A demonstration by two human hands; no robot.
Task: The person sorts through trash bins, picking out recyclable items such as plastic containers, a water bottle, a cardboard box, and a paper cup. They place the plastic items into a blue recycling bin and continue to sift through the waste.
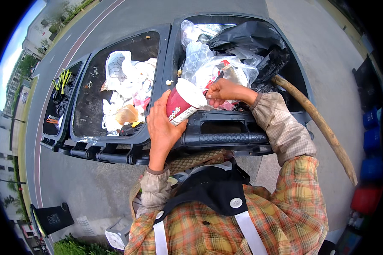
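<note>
A dark red paper cup (180, 101) with a white rim and printed writing is held tilted in my left hand (164, 127), above the front edge of a black wheeled bin (223, 137). Close to the cup's rim, on its right, is my right hand (225, 92); its thumb and fingers are pinched together, and whether something small is between them cannot be told. Behind the hands, that bin holds clear plastic bags (198, 59), a black plastic bag (250, 36) and red and white wrappers. The inside of the cup is hidden.
A second bin (115, 139) with white bags and a third with black bags (60, 100) stand to the left. A wooden stick (320, 126) leans out of the right bin. Further off are another black bin (52, 219) and blue containers (371, 140).
</note>
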